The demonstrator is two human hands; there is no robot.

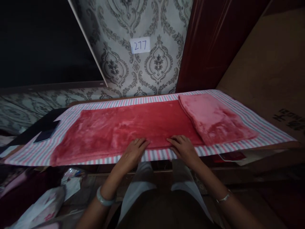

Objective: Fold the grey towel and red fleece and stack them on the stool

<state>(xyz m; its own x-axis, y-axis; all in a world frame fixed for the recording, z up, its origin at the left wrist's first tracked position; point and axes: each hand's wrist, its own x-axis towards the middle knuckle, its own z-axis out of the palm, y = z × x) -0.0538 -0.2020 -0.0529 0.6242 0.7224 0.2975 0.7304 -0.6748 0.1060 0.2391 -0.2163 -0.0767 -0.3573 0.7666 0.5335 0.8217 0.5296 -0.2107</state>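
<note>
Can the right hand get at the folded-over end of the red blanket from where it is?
Probably yes: the right hand is at the near edge of the red blanket, close to its folded-over end, and nothing visible stands between them.

A chunky pale bangle (104, 199) gleams lower left, a slim silvery bracelet (224, 197) lower right; dark top (150, 210), light grey trousers (136, 188) bottom centre!

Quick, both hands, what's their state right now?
Left hand: open, fingers resting along the near edge of the red blanket; no grip visible.
Right hand: open, fingertips on the same edge; no grip visible.
</note>
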